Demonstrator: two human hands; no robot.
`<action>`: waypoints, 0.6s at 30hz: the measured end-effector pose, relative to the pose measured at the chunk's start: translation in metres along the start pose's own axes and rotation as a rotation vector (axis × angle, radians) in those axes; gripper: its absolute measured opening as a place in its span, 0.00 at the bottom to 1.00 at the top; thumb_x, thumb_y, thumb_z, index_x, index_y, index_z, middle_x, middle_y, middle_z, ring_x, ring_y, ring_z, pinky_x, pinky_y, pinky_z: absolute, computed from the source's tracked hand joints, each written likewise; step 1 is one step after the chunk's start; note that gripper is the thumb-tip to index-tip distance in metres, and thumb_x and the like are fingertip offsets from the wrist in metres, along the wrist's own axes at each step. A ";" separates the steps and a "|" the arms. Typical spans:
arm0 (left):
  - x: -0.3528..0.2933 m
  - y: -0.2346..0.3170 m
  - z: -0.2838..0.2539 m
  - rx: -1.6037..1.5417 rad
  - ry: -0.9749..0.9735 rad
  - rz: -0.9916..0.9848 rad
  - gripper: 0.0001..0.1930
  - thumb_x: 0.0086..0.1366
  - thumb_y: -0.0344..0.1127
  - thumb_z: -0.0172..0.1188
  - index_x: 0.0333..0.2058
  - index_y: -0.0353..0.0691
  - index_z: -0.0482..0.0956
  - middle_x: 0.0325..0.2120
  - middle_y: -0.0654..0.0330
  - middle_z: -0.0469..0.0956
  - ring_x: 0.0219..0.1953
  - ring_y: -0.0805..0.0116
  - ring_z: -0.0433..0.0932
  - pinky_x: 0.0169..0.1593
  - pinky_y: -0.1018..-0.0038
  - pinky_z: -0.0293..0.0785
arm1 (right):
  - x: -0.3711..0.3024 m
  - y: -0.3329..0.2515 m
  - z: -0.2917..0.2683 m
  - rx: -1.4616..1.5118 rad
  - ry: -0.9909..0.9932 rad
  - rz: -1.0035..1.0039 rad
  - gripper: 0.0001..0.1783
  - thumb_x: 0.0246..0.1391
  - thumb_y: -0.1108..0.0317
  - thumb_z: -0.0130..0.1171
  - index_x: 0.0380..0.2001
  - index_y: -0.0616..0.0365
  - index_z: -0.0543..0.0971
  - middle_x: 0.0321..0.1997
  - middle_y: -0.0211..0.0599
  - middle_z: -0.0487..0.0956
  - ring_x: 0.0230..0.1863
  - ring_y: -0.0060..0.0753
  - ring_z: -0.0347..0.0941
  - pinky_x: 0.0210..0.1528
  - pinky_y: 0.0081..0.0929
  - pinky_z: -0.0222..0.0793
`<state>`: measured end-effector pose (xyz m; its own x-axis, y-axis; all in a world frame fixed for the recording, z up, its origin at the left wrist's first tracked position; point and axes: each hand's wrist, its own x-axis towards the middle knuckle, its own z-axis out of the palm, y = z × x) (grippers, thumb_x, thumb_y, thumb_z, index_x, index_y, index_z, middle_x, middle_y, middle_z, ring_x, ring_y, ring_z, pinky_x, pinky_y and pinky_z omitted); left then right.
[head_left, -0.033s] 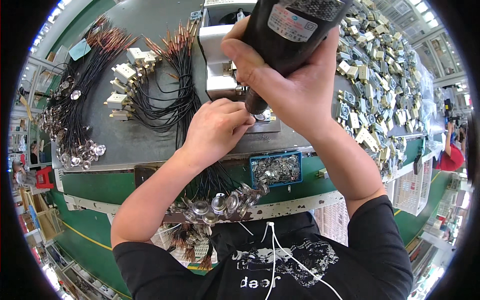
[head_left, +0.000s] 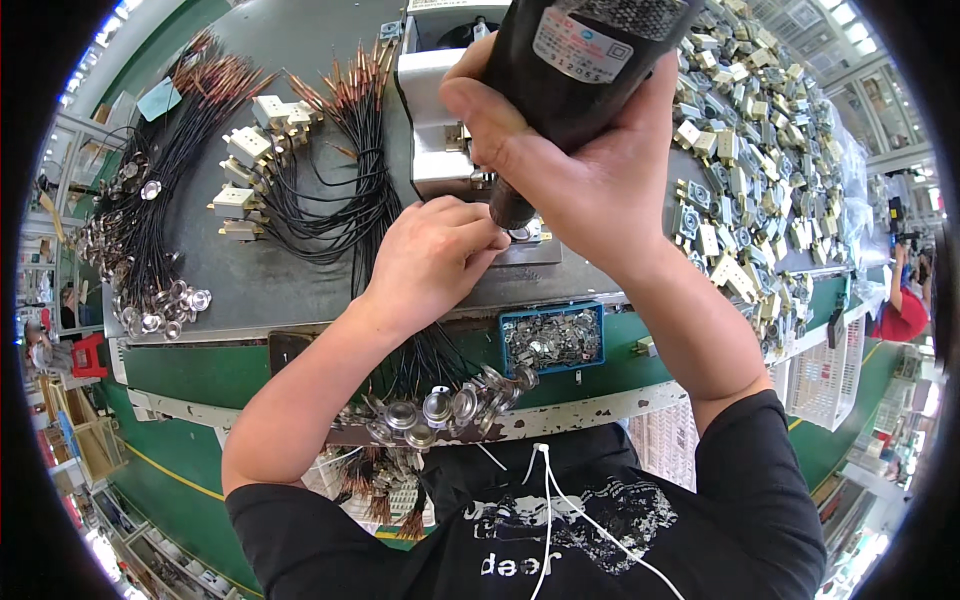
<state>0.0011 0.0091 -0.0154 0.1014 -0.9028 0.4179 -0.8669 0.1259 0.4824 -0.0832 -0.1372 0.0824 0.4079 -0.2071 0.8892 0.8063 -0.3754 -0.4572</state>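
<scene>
My right hand (head_left: 590, 185) is wrapped round a black electric screwdriver (head_left: 548, 105), tilted with its nose pointing down toward the tabletop. Close by the nose, my left hand (head_left: 432, 255) has its fingers curled together in a pinch; whatever they grip is hidden. Beneath the fingertips and the nose lies a small metal part, partly covered, on a flat metal plate (head_left: 530, 256). Behind the hands stands a silver metal fixture (head_left: 435, 115). Just left of my left hand runs a tied bundle of black wires (head_left: 370, 190) with copper-coloured ends. Pale thermostat-like blocks (head_left: 248, 147) sit at the ends of some wires.
Many pale blocks with metal brackets (head_left: 725, 160) are heaped at the right. Another wire bundle (head_left: 185, 130) with round metal caps lies at the far left. A blue tray (head_left: 603, 335) of small metal pieces is at the front edge, near hanging round metal caps (head_left: 437, 405).
</scene>
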 end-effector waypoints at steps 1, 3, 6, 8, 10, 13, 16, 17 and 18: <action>0.001 0.001 0.000 -0.004 0.001 0.006 0.06 0.54 0.31 0.68 0.30 0.44 0.79 0.31 0.67 0.80 0.39 0.62 0.80 0.40 0.63 0.74 | -0.003 -0.026 0.006 0.050 0.204 0.573 0.36 0.53 0.85 0.67 0.61 0.64 0.59 0.41 0.40 0.80 0.39 0.27 0.81 0.40 0.25 0.78; 0.009 0.005 0.002 -0.011 -0.039 0.006 0.06 0.54 0.31 0.68 0.30 0.44 0.79 0.32 0.67 0.81 0.40 0.62 0.80 0.40 0.64 0.74 | 0.008 0.025 -0.023 -0.032 -0.013 0.045 0.37 0.53 0.85 0.67 0.61 0.64 0.59 0.40 0.40 0.80 0.39 0.27 0.80 0.39 0.25 0.78; 0.006 0.003 0.002 0.003 -0.035 0.013 0.06 0.54 0.31 0.68 0.30 0.44 0.79 0.32 0.67 0.81 0.40 0.63 0.80 0.40 0.64 0.74 | 0.013 0.050 -0.026 -0.070 -0.232 -0.478 0.37 0.53 0.85 0.67 0.61 0.63 0.58 0.40 0.40 0.79 0.39 0.26 0.80 0.39 0.24 0.78; 0.006 0.003 0.001 -0.007 -0.038 0.005 0.06 0.54 0.31 0.68 0.30 0.45 0.79 0.32 0.67 0.81 0.40 0.63 0.80 0.40 0.64 0.74 | 0.012 0.052 -0.026 -0.061 -0.232 -0.482 0.37 0.53 0.85 0.67 0.61 0.63 0.58 0.40 0.40 0.79 0.38 0.26 0.80 0.38 0.24 0.78; 0.006 0.003 0.001 -0.016 -0.041 -0.004 0.06 0.54 0.31 0.68 0.30 0.45 0.79 0.32 0.67 0.81 0.40 0.62 0.80 0.40 0.64 0.74 | 0.009 0.050 -0.022 -0.129 -0.189 -0.470 0.38 0.54 0.84 0.67 0.62 0.62 0.57 0.40 0.39 0.78 0.38 0.26 0.80 0.38 0.24 0.78; 0.004 0.002 0.001 -0.003 -0.039 -0.004 0.06 0.54 0.31 0.68 0.30 0.45 0.79 0.32 0.67 0.81 0.40 0.62 0.80 0.40 0.64 0.74 | -0.004 -0.002 -0.001 -0.078 0.027 0.074 0.38 0.55 0.84 0.67 0.63 0.61 0.57 0.40 0.37 0.78 0.38 0.26 0.79 0.39 0.24 0.78; 0.007 0.003 0.002 -0.006 -0.052 -0.004 0.06 0.54 0.31 0.68 0.30 0.44 0.79 0.31 0.67 0.80 0.39 0.62 0.80 0.40 0.64 0.73 | -0.005 -0.024 0.004 -0.006 0.245 0.584 0.38 0.55 0.84 0.67 0.63 0.60 0.57 0.41 0.37 0.78 0.39 0.25 0.79 0.40 0.23 0.78; 0.007 0.002 0.001 -0.013 -0.068 -0.016 0.06 0.54 0.31 0.67 0.30 0.44 0.80 0.33 0.67 0.81 0.40 0.62 0.80 0.41 0.64 0.74 | -0.005 -0.023 0.005 -0.007 0.269 0.562 0.38 0.55 0.84 0.67 0.63 0.60 0.57 0.41 0.37 0.78 0.39 0.25 0.79 0.41 0.23 0.78; 0.006 0.002 0.001 -0.020 -0.082 -0.029 0.05 0.55 0.31 0.67 0.30 0.44 0.80 0.34 0.67 0.82 0.40 0.62 0.80 0.41 0.64 0.74 | -0.002 -0.026 0.005 -0.005 0.268 0.563 0.38 0.55 0.84 0.67 0.63 0.60 0.57 0.41 0.37 0.78 0.39 0.25 0.79 0.41 0.23 0.78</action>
<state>-0.0002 0.0033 -0.0126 0.0851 -0.9369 0.3392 -0.8544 0.1066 0.5086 -0.1023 -0.1223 0.0927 0.6479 -0.5936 0.4773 0.4961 -0.1467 -0.8558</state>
